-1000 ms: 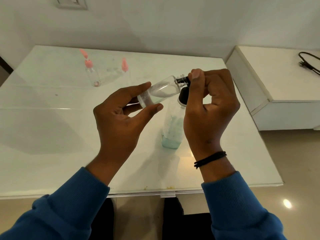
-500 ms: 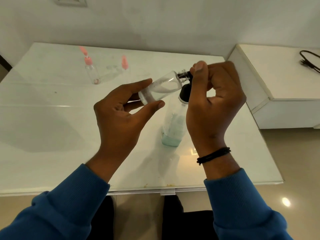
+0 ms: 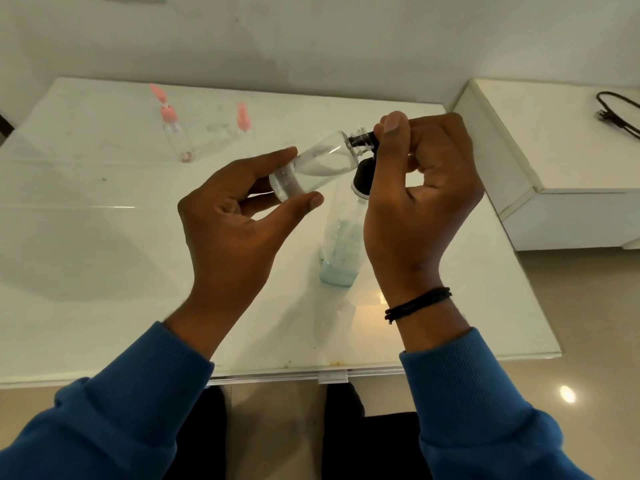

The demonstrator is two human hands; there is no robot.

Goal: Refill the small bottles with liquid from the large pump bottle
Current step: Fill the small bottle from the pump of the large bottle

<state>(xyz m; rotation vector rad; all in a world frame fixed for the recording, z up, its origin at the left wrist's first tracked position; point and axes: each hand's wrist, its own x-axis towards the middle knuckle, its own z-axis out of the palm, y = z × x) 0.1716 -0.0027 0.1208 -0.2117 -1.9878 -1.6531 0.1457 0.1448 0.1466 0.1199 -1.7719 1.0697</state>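
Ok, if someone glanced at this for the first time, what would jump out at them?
Centre frame, the left hand holds a small clear bottle tilted, while the right hand pinches the black pump nozzle at its mouth. Just below stands the large pump bottle, with bluish liquid at its bottom. Further back, two pink-capped bottles sit on the white table.

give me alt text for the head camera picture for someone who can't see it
A person's left hand holds a small clear bottle tilted sideways above a white table, while the right hand pinches the large pump bottle's black nozzle at its mouth. Two pink-capped small bottles stand at the table's far side.
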